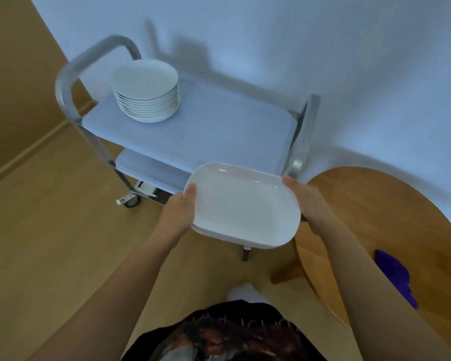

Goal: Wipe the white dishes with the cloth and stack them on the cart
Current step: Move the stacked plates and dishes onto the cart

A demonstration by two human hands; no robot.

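I hold a white oblong dish level in front of me, just short of the cart's near edge. My left hand grips its left rim with the thumb on top. My right hand grips its right rim the same way. The metal cart stands ahead against the wall. A stack of several round white plates sits on the far left of its top shelf. The purple cloth lies on the round wooden table to my right, partly hidden by my right forearm.
The round wooden table sits close on the right, its edge beside the cart's right post. The cart has a tubular handle at the left and a lower shelf. Wooden floor spreads to the left.
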